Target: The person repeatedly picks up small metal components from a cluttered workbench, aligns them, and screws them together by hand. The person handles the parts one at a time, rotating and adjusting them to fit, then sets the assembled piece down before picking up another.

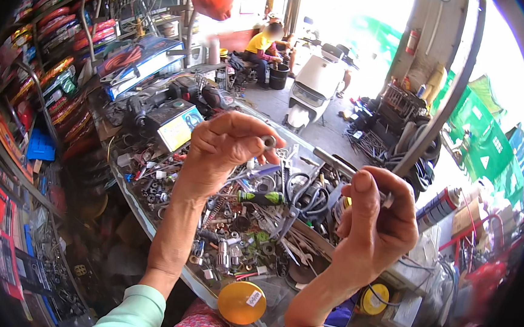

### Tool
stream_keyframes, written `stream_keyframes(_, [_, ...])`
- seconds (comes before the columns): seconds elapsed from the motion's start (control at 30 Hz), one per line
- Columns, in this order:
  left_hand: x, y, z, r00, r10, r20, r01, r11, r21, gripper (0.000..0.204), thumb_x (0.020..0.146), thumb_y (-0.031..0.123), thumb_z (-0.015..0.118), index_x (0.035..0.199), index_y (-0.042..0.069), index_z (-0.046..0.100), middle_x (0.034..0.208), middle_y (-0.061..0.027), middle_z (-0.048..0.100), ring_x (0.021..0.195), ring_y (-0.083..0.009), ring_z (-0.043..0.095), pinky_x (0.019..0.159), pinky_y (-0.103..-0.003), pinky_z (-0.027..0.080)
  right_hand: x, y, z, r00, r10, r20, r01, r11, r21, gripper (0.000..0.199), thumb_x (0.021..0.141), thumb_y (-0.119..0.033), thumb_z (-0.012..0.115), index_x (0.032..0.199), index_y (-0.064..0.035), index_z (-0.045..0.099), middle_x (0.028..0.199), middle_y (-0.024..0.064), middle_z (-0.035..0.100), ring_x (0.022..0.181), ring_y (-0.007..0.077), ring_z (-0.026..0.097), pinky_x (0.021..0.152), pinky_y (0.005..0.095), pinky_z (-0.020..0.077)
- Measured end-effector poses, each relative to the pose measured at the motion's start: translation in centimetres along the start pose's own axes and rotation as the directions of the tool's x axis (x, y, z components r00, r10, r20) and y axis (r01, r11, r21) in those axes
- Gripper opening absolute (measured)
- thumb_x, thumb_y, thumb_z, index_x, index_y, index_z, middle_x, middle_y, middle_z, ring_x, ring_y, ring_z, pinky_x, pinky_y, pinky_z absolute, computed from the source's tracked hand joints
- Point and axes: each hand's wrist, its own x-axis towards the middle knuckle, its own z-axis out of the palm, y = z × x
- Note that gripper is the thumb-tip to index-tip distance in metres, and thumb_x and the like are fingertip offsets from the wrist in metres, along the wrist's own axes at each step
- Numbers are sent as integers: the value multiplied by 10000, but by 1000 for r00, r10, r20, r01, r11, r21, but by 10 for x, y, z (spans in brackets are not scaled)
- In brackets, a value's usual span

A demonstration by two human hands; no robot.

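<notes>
Above the cluttered workbench, my left hand (pixel 230 142) pinches a small metal ring-shaped piece, like a nut (pixel 268 141), between thumb and fingertips. To its right, my right hand (pixel 376 223) is raised with the thumb up and fingers curled. A small shiny metal piece (pixel 387 200) shows at those fingers; its exact kind I cannot make out. A grey metal tube (pixel 334 160) runs up to my right thumb, and whether the hand touches it is unclear. Below both hands lie a green-and-black-handled screwdriver (pixel 261 197), black-handled scissors (pixel 299 193) and many loose nuts and bolts.
A round yellow lid (pixel 242 303) sits at the near bench edge. Beyond the bench stands a white scooter (pixel 313 85), and a person in a yellow shirt (pixel 261 44) sits by a black bucket (pixel 278 76). A spray can (pixel 438 207) is at right; packed shelves (pixel 55 82) rise at left.
</notes>
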Motion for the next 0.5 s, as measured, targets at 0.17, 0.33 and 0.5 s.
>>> stream_keyframes(0.17, [8,-5,-5,999,34,21,-32,996,-78,197,861,101,677,1018,-17,674,917,-138,691,738,-174,666,693,-293,545,1,3,7,989,98,110,-100,995,14,161,791,18,740,923,58,657,837,57,653,708,61,579,639,161,441])
stream_keyframes(0.33, [11,-7,-4,998,29,57,-33,997,72,293,899,228,638,994,-49,630,880,-183,615,722,-201,611,641,-298,525,-1,13,19,979,42,200,-35,999,-38,131,780,13,746,897,12,689,734,2,648,579,-3,506,483,144,355])
stream_keyframes(0.5, [11,-2,-8,998,43,50,-37,994,-102,238,882,129,655,988,-84,643,853,-146,622,661,-179,600,614,-286,492,0,15,22,954,-85,288,129,982,-136,142,778,32,725,908,-1,679,705,24,643,488,7,501,414,175,347])
